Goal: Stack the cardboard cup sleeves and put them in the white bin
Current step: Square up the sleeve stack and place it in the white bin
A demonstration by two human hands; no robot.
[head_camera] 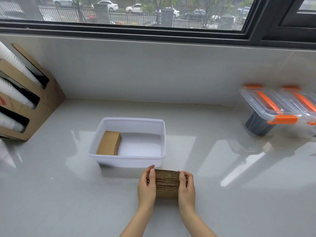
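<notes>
Both hands clasped on a thick stack of brown corrugated cardboard cup sleeves (167,183), left hand (146,186) on one end, right hand (186,187) on the other, standing on the glossy grey surface (68,185) just in front of the rectangular white plastic bin (130,161). Stack's ends and lower edge hidden by fingers. Inside the bin, at its left end, a smaller pile of brown sleeves (109,142), partly hidden by the near wall.

Two sleeve stacks (167,183), one white bin (130,159), two hands (146,187).
</notes>
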